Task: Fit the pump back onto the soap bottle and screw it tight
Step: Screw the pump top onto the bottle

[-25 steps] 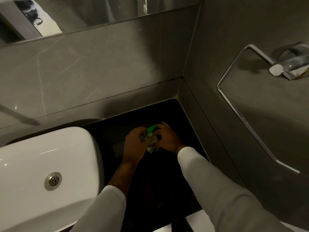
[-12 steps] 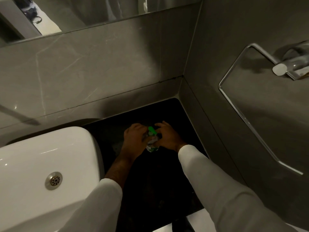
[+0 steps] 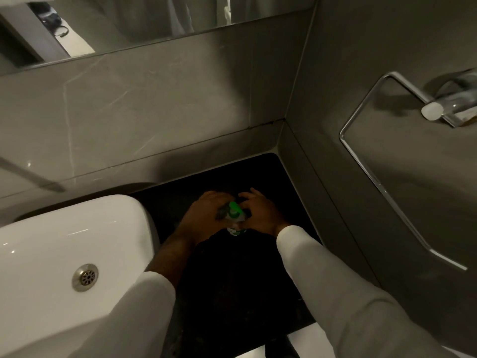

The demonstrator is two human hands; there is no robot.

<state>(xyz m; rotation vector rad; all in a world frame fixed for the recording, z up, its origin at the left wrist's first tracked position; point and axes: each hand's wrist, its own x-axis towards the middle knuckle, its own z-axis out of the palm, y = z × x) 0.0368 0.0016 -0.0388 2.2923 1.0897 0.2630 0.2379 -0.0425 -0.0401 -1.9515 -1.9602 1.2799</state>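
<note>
A small soap bottle [image 3: 235, 229] stands on the black counter [image 3: 232, 293] near the corner of the walls. Its green pump [image 3: 234, 209] sits on top, the nozzle pointing up and left in the view. My left hand [image 3: 206, 218] wraps the left side of the bottle and pump collar. My right hand [image 3: 260, 215] grips the right side, fingers curled around the neck. Most of the bottle's body is hidden between the two hands.
A white basin [image 3: 72, 254] with a metal drain [image 3: 85, 277] sits at the left, touching the counter. Grey tiled walls close in behind and on the right. A chrome towel ring [image 3: 387, 182] hangs on the right wall. A mirror [image 3: 129, 19] runs along the top.
The green pump head has turned: its nozzle swung from pointing up-right to pointing up-left. Both hands shifted slightly around the bottle, staying on it.
</note>
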